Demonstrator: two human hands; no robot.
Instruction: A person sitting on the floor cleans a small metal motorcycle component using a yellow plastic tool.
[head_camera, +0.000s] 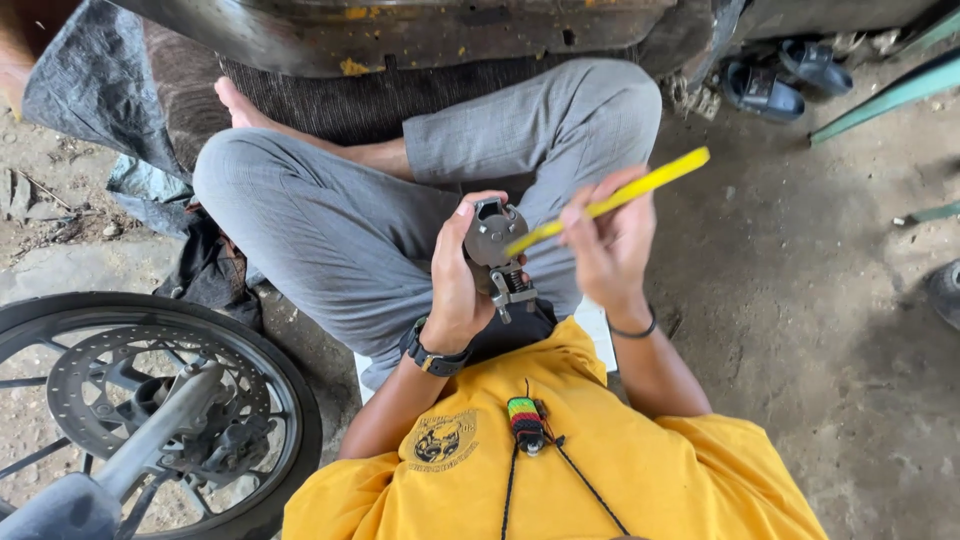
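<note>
Head view, looking down on a seated person. Grey metal brake part (497, 250) — a small cast housing with a bracket and clip at its lower end — is held over the lap, just above the hem of the yellow shirt (560, 450). Left hand (455, 280) grasps it from the left side, fingers wrapped behind, thumb up along the housing's upper edge; a dark wristwatch (432, 356) sits on that wrist. Right hand (610, 245) is clenched around a long yellow tool (615, 198), handle end pointing up and to the right, working end touching the face of the metal part. A thin dark band (633, 331) circles the right wrist.

Outward: legs in grey trousers (340, 220) are crossed, one bare foot (236, 103) resting against a dark ribbed mat (330, 100). A small striped pendant on a black cord (526, 422) hangs at the chest.

Ground is bare dirt and concrete (800, 300). Lower left corner of it: a motorcycle front wheel (130, 410) with brake disc and fork leg. Upper right — a pair of dark sandals (785, 78).
</note>
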